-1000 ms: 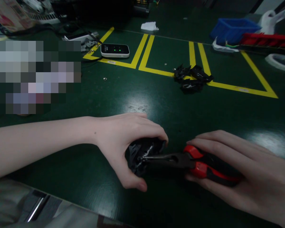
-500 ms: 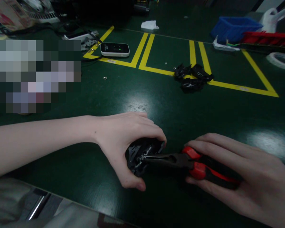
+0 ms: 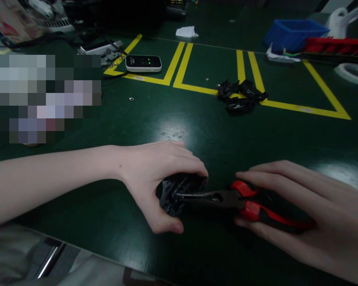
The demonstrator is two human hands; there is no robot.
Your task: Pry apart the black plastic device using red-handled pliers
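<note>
A crumpled black plastic piece (image 3: 183, 188) lies in the curve of my left hand (image 3: 167, 174), fingers wrapped over its far side and thumb along the near side. From the right, my right hand (image 3: 304, 214) grips needle-nose pliers (image 3: 252, 210) with red and black handles. The pliers' long jaws look almost closed, and their tips touch the black plastic. Whether the tips pinch something small there, I cannot make out. Farther off on the green tabletop (image 3: 131, 131) sit several similar crumpled black plastic pieces (image 3: 240, 97).
A small black-and-white device (image 3: 143, 63) with green lights lies inside yellow tape markings (image 3: 193, 88). Near it is a small metal ring (image 3: 131, 99). At the back right are a blue bin (image 3: 295, 35), a red rack (image 3: 337, 48) and a tape roll (image 3: 353, 74). White paper (image 3: 187, 31) lies farther back.
The fingers of my right hand have loosened and shifted slightly right on the plier handles. My left hand stays around the black plastic, nearly unmoved.
</note>
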